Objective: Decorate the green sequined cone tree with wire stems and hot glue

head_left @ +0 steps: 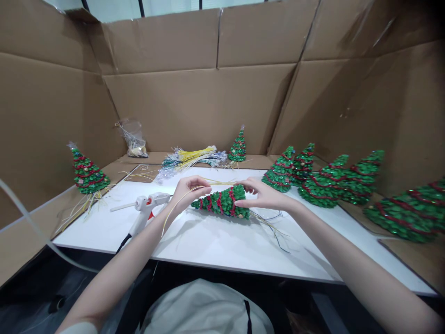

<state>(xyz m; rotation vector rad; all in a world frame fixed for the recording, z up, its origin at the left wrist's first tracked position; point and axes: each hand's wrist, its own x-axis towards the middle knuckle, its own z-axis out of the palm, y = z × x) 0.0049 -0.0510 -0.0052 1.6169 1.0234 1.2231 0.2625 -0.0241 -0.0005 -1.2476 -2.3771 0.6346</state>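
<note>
Both hands hold a small green cone-shaped tree with red garland (222, 202), mid-frame
Left hand (189, 191) pinches a thin yellow strand (174, 208) at its tip; right hand (266, 194) fingers grip its base

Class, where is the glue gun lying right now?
In the head view, the glue gun lies on the white table, just left of the left hand.

Bright, even overhead light; soft shadows under the forearms on the white table (215, 246); mild glare there; wide-angle bending at edges; sharp centre
</note>
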